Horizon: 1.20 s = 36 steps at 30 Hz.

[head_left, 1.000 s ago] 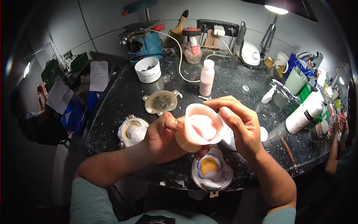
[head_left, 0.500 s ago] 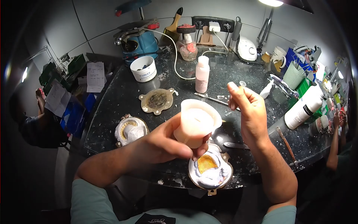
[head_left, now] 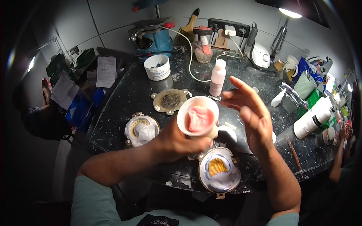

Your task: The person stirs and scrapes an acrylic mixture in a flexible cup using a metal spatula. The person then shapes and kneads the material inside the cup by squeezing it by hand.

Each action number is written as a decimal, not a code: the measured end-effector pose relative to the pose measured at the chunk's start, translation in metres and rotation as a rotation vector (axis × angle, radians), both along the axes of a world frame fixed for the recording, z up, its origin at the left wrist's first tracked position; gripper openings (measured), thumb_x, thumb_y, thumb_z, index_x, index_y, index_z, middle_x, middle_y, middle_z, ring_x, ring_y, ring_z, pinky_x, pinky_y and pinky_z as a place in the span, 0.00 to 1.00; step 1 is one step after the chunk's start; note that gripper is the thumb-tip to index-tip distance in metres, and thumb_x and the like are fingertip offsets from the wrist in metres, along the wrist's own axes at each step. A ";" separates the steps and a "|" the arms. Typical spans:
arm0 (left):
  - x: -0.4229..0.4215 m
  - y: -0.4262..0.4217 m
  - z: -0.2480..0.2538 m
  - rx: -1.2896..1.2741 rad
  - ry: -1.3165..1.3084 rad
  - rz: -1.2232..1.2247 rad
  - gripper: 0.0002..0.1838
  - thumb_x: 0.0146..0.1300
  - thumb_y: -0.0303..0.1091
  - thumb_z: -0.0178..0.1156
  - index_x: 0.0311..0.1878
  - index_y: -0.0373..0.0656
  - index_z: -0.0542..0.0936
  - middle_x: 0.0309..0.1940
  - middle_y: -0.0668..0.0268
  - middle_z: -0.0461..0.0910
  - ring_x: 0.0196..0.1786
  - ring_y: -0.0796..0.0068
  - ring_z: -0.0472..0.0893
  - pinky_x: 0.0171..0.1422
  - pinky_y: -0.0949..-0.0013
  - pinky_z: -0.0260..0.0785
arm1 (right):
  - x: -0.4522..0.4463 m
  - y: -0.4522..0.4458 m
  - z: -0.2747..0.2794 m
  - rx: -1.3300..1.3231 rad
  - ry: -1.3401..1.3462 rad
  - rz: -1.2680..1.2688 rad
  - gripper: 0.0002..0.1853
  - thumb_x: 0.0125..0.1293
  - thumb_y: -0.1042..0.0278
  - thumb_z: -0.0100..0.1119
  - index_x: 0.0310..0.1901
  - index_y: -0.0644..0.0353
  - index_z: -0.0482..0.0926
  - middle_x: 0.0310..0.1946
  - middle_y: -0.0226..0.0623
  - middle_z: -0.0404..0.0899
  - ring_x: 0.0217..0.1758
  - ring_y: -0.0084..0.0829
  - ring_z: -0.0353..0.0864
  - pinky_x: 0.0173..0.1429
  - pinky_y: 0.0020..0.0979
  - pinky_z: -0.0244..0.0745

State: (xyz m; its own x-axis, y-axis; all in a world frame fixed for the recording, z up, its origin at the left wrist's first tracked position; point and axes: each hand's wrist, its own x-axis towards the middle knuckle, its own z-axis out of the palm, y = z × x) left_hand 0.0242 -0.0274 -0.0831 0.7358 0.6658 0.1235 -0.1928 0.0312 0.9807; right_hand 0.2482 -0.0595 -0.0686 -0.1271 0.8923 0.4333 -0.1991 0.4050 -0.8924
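My left hand [head_left: 180,142] is wrapped round a translucent white cup [head_left: 184,110], its mouth tipped toward me. Inside lies a soft pink mass [head_left: 201,119]. To the right of the cup, my right hand [head_left: 253,113] is raised and holds nothing, its fingers apart. Below the cup, a dental flask half [head_left: 208,181] with white plaster and a gold mesh plate [head_left: 217,167] sits at the bench edge. Another flask half [head_left: 146,132], with a plaster tooth arch, is left of the cup. Behind it lies a round metal flask lid [head_left: 169,101].
A pink-filled bottle [head_left: 217,81] stands behind my hands. A white tub [head_left: 157,69] is at back left, a white bottle [head_left: 307,122] at right, near a brown-handled tool [head_left: 293,152]. A lamp [head_left: 290,13] shines above. Other people's hands [head_left: 345,131] show at far right.
The cup has tipped toward me, so the pink mass inside shows. My right hand has opened from closed fingers to spread ones. The view has shifted slightly.
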 end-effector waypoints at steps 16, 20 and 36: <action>0.013 -0.009 -0.001 0.598 0.209 0.149 0.51 0.52 0.39 0.78 0.73 0.35 0.58 0.68 0.47 0.64 0.71 0.54 0.70 0.72 0.58 0.67 | -0.016 -0.006 -0.006 0.579 -0.736 -0.165 0.38 0.43 0.48 0.83 0.58 0.51 0.85 0.67 0.47 0.71 0.77 0.45 0.60 0.81 0.52 0.49; 0.013 -0.006 -0.003 0.505 0.089 0.190 0.47 0.53 0.32 0.78 0.70 0.39 0.58 0.57 0.59 0.74 0.62 0.69 0.77 0.68 0.65 0.70 | -0.013 -0.007 -0.005 0.538 -0.715 -0.186 0.32 0.47 0.56 0.80 0.58 0.48 0.85 0.67 0.40 0.72 0.75 0.44 0.63 0.80 0.50 0.52; -0.005 -0.009 0.007 0.071 0.109 -0.264 0.33 0.59 0.30 0.69 0.67 0.35 0.70 0.59 0.62 0.74 0.67 0.72 0.72 0.72 0.65 0.64 | -0.012 -0.004 -0.006 0.384 -0.512 0.112 0.47 0.35 0.50 0.88 0.61 0.58 0.81 0.74 0.47 0.62 0.79 0.48 0.56 0.80 0.51 0.49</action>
